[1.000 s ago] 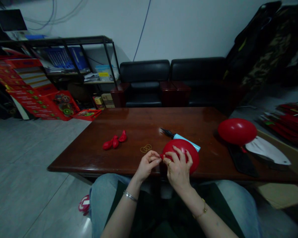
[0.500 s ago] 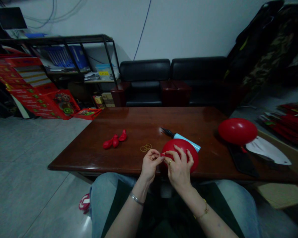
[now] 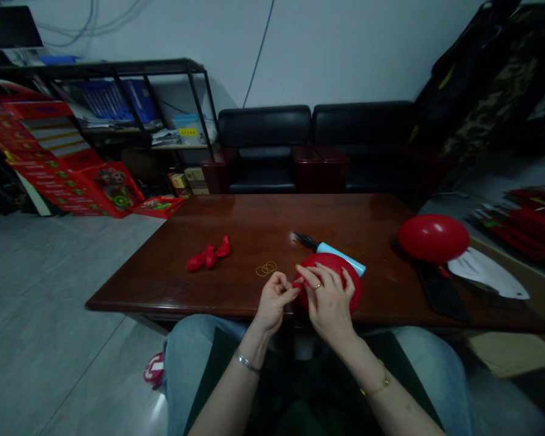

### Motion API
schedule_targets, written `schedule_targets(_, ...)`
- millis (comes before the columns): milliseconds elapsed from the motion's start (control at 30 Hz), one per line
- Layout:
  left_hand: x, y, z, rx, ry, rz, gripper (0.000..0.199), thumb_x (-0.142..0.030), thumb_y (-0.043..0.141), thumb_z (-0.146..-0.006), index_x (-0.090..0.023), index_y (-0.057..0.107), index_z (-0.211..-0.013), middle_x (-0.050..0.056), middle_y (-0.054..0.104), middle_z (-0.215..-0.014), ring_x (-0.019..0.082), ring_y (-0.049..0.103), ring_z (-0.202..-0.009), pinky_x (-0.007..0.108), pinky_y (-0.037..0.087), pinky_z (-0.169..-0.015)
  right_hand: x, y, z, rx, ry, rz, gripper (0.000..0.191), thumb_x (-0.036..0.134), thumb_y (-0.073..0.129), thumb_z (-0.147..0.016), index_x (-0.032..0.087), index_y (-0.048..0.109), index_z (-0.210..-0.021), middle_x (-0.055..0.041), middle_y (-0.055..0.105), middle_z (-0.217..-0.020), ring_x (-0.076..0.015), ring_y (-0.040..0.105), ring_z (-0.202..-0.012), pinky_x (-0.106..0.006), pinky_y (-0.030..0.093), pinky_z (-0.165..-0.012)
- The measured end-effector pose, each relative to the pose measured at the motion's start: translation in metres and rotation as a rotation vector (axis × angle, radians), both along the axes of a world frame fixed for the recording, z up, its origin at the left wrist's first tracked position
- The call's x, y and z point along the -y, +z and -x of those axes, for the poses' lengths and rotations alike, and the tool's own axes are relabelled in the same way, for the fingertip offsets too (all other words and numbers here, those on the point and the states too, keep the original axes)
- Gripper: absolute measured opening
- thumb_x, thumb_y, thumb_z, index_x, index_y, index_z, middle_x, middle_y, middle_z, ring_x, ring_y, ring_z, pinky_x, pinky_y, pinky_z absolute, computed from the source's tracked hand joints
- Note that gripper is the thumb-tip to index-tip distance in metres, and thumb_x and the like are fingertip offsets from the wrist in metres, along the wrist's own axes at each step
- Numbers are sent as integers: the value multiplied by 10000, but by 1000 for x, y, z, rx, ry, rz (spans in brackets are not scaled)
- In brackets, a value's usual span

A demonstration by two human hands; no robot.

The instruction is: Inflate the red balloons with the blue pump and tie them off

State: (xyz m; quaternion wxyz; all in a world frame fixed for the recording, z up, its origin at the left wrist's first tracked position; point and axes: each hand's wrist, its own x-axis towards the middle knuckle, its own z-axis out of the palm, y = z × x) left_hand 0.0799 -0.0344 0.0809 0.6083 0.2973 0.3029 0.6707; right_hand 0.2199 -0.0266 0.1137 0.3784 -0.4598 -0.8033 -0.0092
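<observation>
we hold 1 red balloon (image 3: pixel 330 259), blown up and rounded, turned sideways with its pinched neck (image 3: pixel 298 281) pointing left, at the near edge of the table (image 3: pixel 272 224); we can't tell whether it's tied.

The single view looks from the seated wearer's head, forward and down, near the bare left hand (image 3: pixel 272 303) and bare right hand (image 3: pixel 333 306), across a glossy reddish-brown rectangular tabletop (image 3: pixel 245 218) toward a pale, flat wall (image 3: pixel 345 48).
</observation>
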Motion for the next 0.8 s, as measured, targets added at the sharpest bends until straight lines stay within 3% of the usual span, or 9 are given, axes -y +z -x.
schedule_targets(100, 1, 0, 1, -71, -9, -30, 448, -199, 860, -654, -183, 433, -791, -80, 542, -664, 46, 510, -615, 163, 396, -629, -4, 1, 1, 69, 16, -10, 341, 176, 554, -893, 402, 682, -1114, 11, 665, -1233, -255, 500, -1242, -535, 133, -1115)
schedule_targets(300, 2, -1, -1, -25, 39, 37, 511, -236, 885, -610, -194, 402, -772, -78, 525, -670, 75, 582, -702, 182, 434, -691, -6, -4, 0, -131, 69, -26, 193, 175, 539, -907, 277, 701, -883, 15, 736, -1028, -206, 559, -1188, -473, 175, -1133)
schedule_targets(433, -1, -3, -6, 100, 139, 106, 536, -245, 889, -596, -206, 397, -805, -86, 516, -702, 58, 587, -720, 160, 432, -693, -1, 3, -6, -151, 170, 78, 154, 190, 521, -891, 225, 647, -809, -31, 705, -1125, -220, 532, -1254, -502, 169, -1150)
schedule_targets(533, -6, -4, -11, 62, 246, 71, 507, -250, 871, -623, -211, 411, -832, -98, 507, -682, 49, 577, -681, 155, 427, -667, 6, 13, -12, -101, 258, 191, 144, 235, 567, -854, 241, 665, -750, -16, 664, -1227, -248, 453, -1336, -544, 123, -1167)
schedule_targets(600, -9, -4, -16, -1, 312, 26, 471, -256, 848, -661, -213, 413, -837, -98, 516, -670, 60, 596, -691, 176, 453, -704, 7, 16, -14, -74, 305, 220, 144, 276, 585, -857, 274, 716, -798, 1, 611, -1330, -270, 372, -1402, -583, 91, -1172)
schedule_targets(700, -9, -3, -25, -62, 359, -25, 446, -260, 823, -699, -219, 403, -846, -80, 555, -694, 113, 663, -853, 245, 485, -844, 2, 12, -13, -103, 285, 134, 251, 289, 533, -905, 343, 728, -1054, 0, 447, -1509, -292, 276, -1463, -624, 114, -1165)
schedule_targets(800, -4, -2, -37, -110, 380, -44, 434, -284, 807, -723, -227, 401, -864, -69, 565, -703, 164, 675, -994, 300, 475, -934, -8, 0, -5, -300, 105, -66, 325, 259, 496, -934, 340, 679, -1190, -41, 427, -1526, -274, 397, -1401, -568, 242, -1152)
